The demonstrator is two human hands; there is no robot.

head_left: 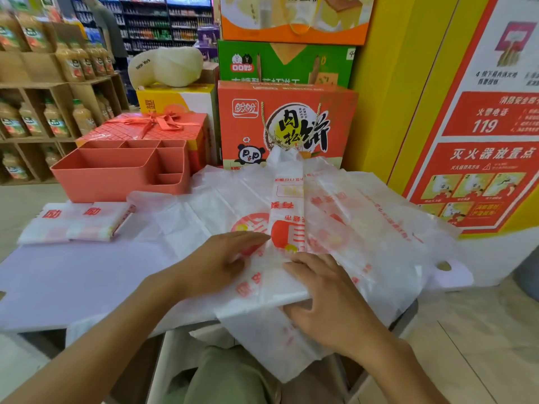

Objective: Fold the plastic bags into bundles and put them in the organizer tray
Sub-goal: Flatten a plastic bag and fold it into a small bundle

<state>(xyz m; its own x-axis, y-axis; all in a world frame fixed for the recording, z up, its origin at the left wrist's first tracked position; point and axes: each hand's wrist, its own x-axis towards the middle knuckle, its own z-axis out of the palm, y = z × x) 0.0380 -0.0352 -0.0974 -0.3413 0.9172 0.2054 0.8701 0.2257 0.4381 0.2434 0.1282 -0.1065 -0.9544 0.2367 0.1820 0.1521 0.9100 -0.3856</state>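
At the table's (73,281) near edge, the right hand (329,304) pinches the plastic bag's (256,290) folded edge, thumb under and fingers on top. Just left, the left hand (221,258) presses it with flat, straight fingers. Further left lie two folded bundles (75,225). Beyond them stands the tray (116,182).

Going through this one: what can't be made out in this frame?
1. Head view: the organizer tray's floor, hidden by its near wall; any bundles inside cannot be seen.
2. How many plastic bags are piled: translucent layers overlap.
3. The folded bag's print, covered by the left hand and right hand.
4. Bottle labels on the shelves: blurred, too small.
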